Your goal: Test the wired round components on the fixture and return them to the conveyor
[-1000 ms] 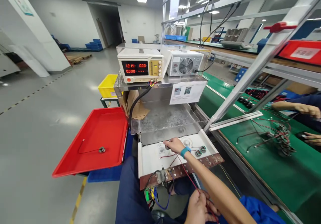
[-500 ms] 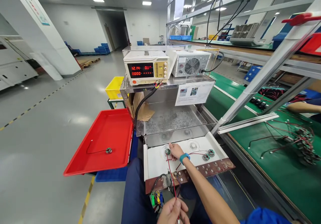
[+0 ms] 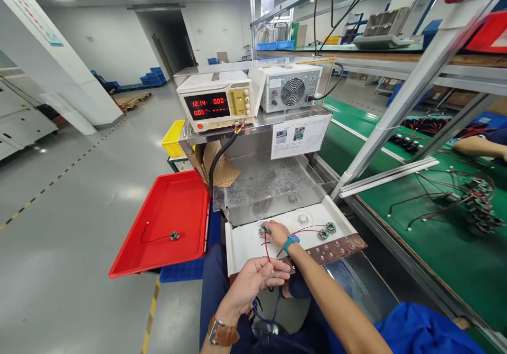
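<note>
My right hand (image 3: 276, 232) rests on a white fixture tray (image 3: 243, 243), its fingers closed on a small round circuit board (image 3: 262, 231). A red wire (image 3: 266, 248) runs from that board back to my left hand (image 3: 253, 282), which pinches the wire's end over the tray's brown contact strip (image 3: 336, 248). Two more round boards (image 3: 327, 231) with red leads lie at the right of the tray. A blue band sits on my right wrist and a brown watch on my left.
Behind the tray, a power supply (image 3: 216, 102) with red digits and a fan unit (image 3: 291, 88) sit on a steel stand. A red bin (image 3: 166, 222) on the left holds one wired board. Right, a green conveyor (image 3: 428, 227) carries wired boards, and another person's arm (image 3: 477, 145) reaches in.
My left hand has risen from the bottom edge up to the contact strip, holding the red wire. My right hand stays on the round board. The camera has shifted slightly.
</note>
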`<state>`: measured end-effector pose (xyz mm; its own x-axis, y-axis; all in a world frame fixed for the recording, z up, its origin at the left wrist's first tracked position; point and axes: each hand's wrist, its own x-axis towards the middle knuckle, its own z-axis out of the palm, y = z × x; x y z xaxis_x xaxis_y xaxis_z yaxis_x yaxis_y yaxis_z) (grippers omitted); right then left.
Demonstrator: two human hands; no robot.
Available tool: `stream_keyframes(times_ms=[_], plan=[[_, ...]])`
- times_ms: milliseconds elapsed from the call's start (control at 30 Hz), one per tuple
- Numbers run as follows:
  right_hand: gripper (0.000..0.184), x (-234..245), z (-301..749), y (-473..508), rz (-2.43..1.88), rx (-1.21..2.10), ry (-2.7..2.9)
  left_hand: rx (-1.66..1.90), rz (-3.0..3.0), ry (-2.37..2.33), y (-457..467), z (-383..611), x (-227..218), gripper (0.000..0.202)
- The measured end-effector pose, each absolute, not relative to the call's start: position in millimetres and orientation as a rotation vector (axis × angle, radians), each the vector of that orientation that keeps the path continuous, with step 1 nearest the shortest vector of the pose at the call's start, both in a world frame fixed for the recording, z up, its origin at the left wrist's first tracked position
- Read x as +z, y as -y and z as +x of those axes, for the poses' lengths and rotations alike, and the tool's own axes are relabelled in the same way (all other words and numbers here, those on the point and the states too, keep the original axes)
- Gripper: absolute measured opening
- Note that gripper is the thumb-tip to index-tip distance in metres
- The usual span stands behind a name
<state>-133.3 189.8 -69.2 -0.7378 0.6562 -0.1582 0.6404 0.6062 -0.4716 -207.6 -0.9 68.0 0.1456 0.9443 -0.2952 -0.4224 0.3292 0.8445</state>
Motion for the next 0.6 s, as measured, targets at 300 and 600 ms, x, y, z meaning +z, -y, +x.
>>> stream_keyframes(times_ms=[300,600], plan=[[0.041,-72,-132,-192,-1.091,0.797,2.8,1.193,0.879,-1.266,-31,-211,37,0.044],[0.041,-69,-132,-194,-1.139,0.832,2.797,1.11,1.146,-1.786,-48,-207,-9,0.024]])
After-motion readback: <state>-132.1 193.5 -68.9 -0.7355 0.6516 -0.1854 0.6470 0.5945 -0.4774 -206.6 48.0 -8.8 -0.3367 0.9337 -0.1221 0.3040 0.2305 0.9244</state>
